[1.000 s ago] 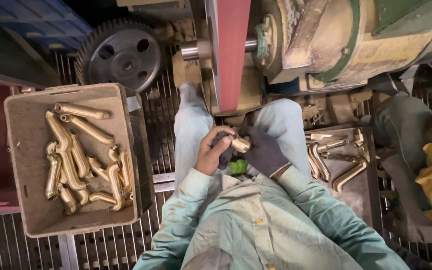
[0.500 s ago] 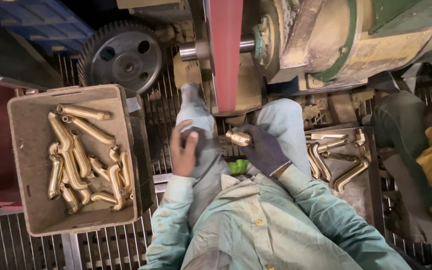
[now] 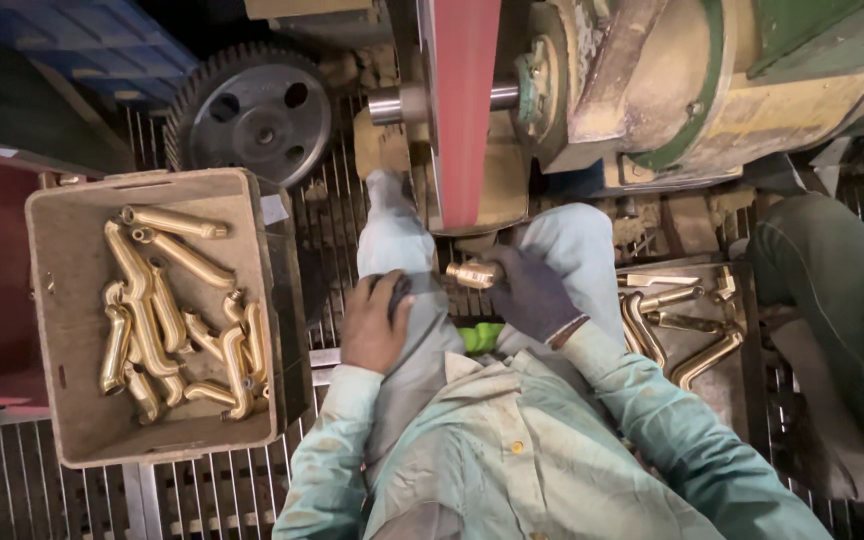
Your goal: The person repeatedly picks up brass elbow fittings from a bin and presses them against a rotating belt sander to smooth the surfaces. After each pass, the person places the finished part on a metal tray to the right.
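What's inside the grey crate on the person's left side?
The grey crate holds a loose pile of curved brass pipe fittings, overlapping one another. Whatever lies beneath the pile is covered.

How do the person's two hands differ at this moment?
The right hand wears a dark glove; the left hand is bare. The right hand grips a brass fitting near the red sanding belt; the left hand holds nothing and lies flat on the left thigh. Both sit over the lap.
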